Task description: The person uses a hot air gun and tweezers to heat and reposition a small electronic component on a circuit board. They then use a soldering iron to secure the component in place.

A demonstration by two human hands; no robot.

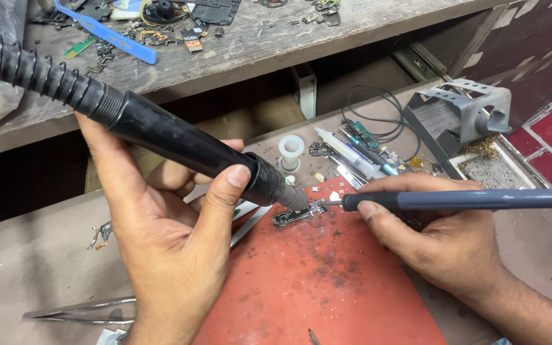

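My left hand (167, 236) grips a black hot-air wand (180, 137) with a ribbed hose, its nozzle pointing down at a small dark circuit board (295, 216). The board lies at the far edge of a red work mat (321, 281). My right hand (436, 230) holds a grey soldering iron (467, 200) like a pen, its thin tip touching the board's right end. Both tools meet over the board.
Metal tweezers (78, 313) lie at the lower left. A white solder spool (291, 149), a syringe (352, 156), another small board with black wire (368, 137) and a grey iron stand (461, 115) with brass wool sit behind. A cluttered wooden shelf (225, 45) runs across the top.
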